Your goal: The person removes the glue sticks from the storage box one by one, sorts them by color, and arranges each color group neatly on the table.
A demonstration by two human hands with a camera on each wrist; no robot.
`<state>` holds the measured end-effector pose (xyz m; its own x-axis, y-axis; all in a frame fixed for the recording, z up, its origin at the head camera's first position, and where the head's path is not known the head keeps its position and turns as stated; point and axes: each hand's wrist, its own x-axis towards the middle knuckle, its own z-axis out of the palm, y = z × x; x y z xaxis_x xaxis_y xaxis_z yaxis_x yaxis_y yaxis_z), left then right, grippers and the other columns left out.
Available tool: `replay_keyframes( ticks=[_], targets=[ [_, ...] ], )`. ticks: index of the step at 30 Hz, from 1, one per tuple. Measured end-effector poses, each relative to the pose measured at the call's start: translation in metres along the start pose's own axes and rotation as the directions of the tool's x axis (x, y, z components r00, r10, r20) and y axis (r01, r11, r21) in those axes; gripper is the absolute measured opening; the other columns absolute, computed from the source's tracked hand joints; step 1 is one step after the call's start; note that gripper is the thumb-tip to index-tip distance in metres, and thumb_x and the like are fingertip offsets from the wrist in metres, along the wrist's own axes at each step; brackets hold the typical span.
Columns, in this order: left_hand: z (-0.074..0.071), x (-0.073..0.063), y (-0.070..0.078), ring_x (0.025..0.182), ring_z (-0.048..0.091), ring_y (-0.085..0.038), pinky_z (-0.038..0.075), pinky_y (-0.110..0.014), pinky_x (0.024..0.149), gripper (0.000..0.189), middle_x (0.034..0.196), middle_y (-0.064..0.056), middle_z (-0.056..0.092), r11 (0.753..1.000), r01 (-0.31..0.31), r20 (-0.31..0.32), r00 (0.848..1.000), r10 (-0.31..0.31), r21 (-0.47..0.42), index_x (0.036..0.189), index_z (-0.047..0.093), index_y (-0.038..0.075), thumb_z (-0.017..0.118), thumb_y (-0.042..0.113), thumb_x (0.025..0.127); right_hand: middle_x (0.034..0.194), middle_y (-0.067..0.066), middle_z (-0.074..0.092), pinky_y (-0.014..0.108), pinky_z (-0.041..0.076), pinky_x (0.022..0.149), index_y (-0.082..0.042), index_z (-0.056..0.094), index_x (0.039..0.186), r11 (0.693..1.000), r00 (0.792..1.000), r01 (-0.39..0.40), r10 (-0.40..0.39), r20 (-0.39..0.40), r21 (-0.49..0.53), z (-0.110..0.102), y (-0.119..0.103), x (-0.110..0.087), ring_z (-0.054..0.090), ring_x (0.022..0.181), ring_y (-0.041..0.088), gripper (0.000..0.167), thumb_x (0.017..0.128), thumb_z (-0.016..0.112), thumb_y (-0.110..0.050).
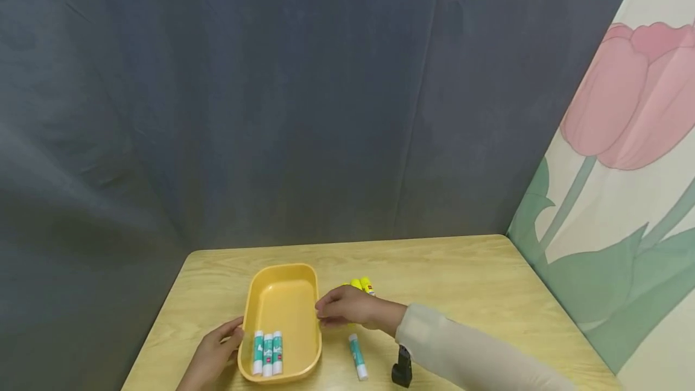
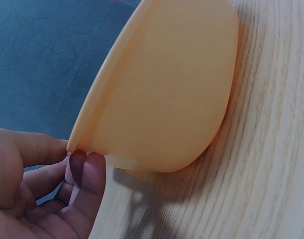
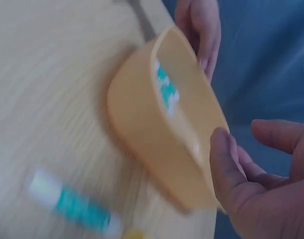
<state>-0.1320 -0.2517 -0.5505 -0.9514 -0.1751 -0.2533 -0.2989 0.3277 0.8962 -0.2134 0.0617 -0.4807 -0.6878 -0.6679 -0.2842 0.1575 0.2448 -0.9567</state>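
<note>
A yellow plastic tray (image 1: 291, 318) with rounded corners stands on the table. Three green-and-white glue sticks (image 1: 268, 355) lie side by side in its near left end. At the tray's left side, my left hand (image 1: 214, 349) pinches the rim between thumb and fingers, seen closely in the left wrist view (image 2: 52, 189). My right hand (image 1: 350, 306) is at the right rim; in the right wrist view its thumb and fingers are spread apart beside the edge, holding nothing. Another green-and-white glue stick (image 1: 358, 356) lies on the table right of the tray.
Several yellow glue sticks (image 1: 366, 285) lie behind my right hand, which partly hides them. A black device (image 1: 402, 368) shows below my right wrist. The wooden table (image 1: 461, 282) ends against a dark curtain (image 1: 304, 107), with a tulip-patterned cloth (image 1: 624, 198) on the right.
</note>
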Motion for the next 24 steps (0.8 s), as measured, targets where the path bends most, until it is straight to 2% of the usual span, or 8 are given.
replay_keyframes(
  ticks=[2,5,10,16,18,24],
  targets=[
    [-0.001,0.002,0.0,0.1,0.064,-0.024,0.059,-0.037,0.076,0.049,0.118,-0.015,0.057,1.0,-0.009,-0.003,1.0,0.009,-0.013,0.14,0.048,-0.003,0.053,0.028,0.102,0.106,0.017,0.066,0.045,0.054,0.091,0.007,0.06,0.118,0.999,1.0,-0.003,0.002,0.02,0.044,0.011,-0.006,0.007,0.066,0.1,0.032,0.026,0.097,0.06,-0.008],
    [-0.001,0.003,0.0,0.099,0.064,-0.024,0.059,-0.037,0.076,0.049,0.116,-0.014,0.058,1.0,-0.023,-0.009,1.0,0.023,-0.012,0.14,0.049,-0.002,0.054,0.028,0.102,0.108,0.016,0.066,0.044,0.053,0.094,0.009,0.058,0.122,0.998,0.999,-0.02,0.018,0.033,0.055,0.027,-0.009,0.014,0.065,0.103,0.031,0.031,0.096,0.061,-0.007],
    [0.006,0.0,-0.002,0.097,0.064,-0.024,0.06,-0.036,0.074,0.046,0.112,-0.014,0.06,0.999,-0.05,-0.006,0.999,0.05,-0.001,0.138,0.05,-0.005,0.054,0.023,0.102,0.108,0.012,0.066,0.043,0.053,0.094,0.013,0.056,0.122,0.998,0.998,-0.066,0.066,0.01,0.009,0.042,0.0,0.022,0.065,0.104,0.031,0.035,0.092,0.062,-0.005],
    [0.006,-0.001,-0.004,0.095,0.064,-0.022,0.06,-0.036,0.073,0.046,0.11,-0.013,0.059,0.999,-0.042,-0.01,0.999,0.042,0.001,0.138,0.05,-0.005,0.054,0.023,0.102,0.104,0.015,0.067,0.041,0.054,0.092,0.016,0.054,0.123,0.997,0.997,-0.078,0.078,-0.023,-0.012,0.058,0.008,0.032,0.065,0.103,0.034,0.036,0.091,0.062,-0.001],
    [0.004,-0.001,-0.004,0.093,0.064,-0.021,0.06,-0.036,0.072,0.046,0.11,-0.014,0.059,0.999,-0.04,-0.013,0.999,0.04,0.011,0.138,0.05,-0.005,0.054,0.023,0.102,0.102,0.017,0.068,0.043,0.053,0.093,0.015,0.056,0.12,0.996,0.996,-0.087,0.086,-0.04,-0.033,0.065,0.009,0.036,0.065,0.102,0.035,0.035,0.09,0.063,-0.002],
    [0.002,0.0,-0.004,0.096,0.065,-0.023,0.06,-0.036,0.073,0.046,0.111,-0.014,0.059,0.998,-0.056,-0.019,0.998,0.056,0.01,0.137,0.05,-0.005,0.054,0.023,0.101,0.094,0.012,0.068,0.045,0.054,0.087,0.004,0.066,0.098,0.978,0.987,-0.146,0.133,-0.095,-0.149,0.082,0.012,0.046,0.064,0.091,0.029,0.019,0.09,0.066,-0.013]
  ],
)
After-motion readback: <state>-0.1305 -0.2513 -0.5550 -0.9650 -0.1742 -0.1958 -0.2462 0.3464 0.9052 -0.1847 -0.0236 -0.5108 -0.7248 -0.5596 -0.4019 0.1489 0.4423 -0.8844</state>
